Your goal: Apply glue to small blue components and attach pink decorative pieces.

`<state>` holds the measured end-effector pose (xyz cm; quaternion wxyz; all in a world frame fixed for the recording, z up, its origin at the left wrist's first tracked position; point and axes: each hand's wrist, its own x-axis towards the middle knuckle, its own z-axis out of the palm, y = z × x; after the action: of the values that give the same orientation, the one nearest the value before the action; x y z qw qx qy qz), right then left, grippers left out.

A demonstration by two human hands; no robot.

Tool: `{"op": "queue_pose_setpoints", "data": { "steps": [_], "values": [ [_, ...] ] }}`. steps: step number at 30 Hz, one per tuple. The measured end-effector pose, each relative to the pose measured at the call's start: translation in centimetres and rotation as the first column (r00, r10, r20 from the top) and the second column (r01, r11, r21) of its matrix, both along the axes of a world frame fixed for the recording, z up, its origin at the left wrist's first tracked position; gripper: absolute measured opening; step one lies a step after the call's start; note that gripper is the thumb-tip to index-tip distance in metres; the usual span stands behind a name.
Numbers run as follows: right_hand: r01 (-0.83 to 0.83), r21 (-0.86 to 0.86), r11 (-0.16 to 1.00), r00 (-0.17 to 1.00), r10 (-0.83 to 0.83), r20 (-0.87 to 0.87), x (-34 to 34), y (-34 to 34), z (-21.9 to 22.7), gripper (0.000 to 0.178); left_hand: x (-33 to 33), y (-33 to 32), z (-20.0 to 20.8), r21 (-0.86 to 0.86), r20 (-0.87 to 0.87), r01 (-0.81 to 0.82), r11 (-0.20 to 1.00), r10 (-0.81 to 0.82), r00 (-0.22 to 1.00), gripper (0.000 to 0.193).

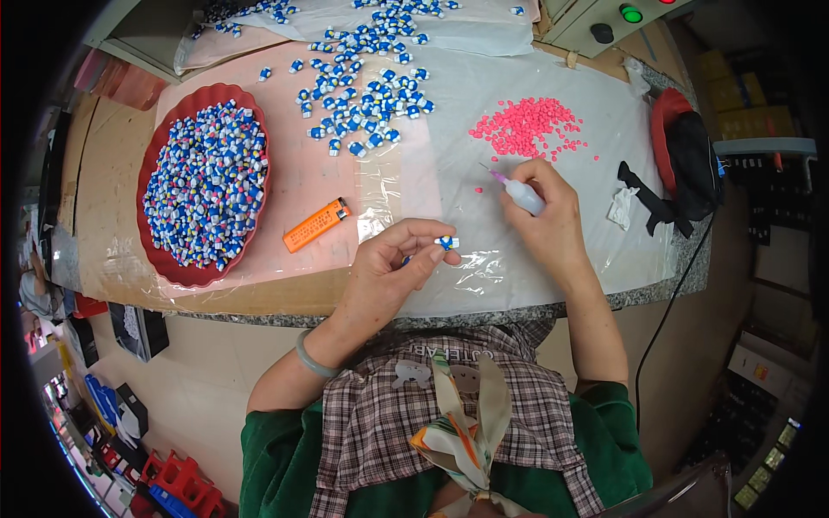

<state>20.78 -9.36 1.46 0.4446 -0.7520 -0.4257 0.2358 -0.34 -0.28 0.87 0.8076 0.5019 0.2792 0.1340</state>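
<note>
Between the thumb and fingers of my left hand [399, 259] is a small blue-and-white piece [447, 243] with a touch of yellow. Another blue bit shows lower in the same hand, mostly covered by the fingers. My right hand [548, 211] grips a small white squeeze bottle [525, 197] with a purple-based needle tip slanting up and left. Just beyond that tip lies a heap of small pink pieces [528, 123], and one loose pink piece [479, 190] sits to its left. Many blue-and-white pieces [371, 95] are scattered at the far middle of the table.
A red scalloped tray [147, 226] on the left is heaped with blue-and-white pieces, some with pink bits. An orange lighter [316, 224] lies beside it. At right are crumpled white tissue [622, 208], a black strap [654, 200] and a black bag [693, 164]. A machine panel [587, 26] stands behind.
</note>
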Motion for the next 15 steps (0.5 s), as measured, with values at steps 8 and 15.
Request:
{"op": "queue_pose_setpoints", "data": {
  "steps": [8, 15],
  "values": [
    [-0.174, -0.076, 0.982, 0.889, 0.190, 0.415, -0.4, 1.6, 0.0, 0.020, 0.0, 0.0, -0.5, -0.015, 0.039, 0.000, 1.000, 0.000, 0.999, 0.025],
    [-0.217, -0.124, 0.968, 0.845, 0.250, 0.473, -0.1, 2.1, 0.4, 0.020, -0.1, 0.1, -0.4, 0.001, 0.034, 0.009, 1.000, -0.009, 0.999, 0.024]
  ]
}}
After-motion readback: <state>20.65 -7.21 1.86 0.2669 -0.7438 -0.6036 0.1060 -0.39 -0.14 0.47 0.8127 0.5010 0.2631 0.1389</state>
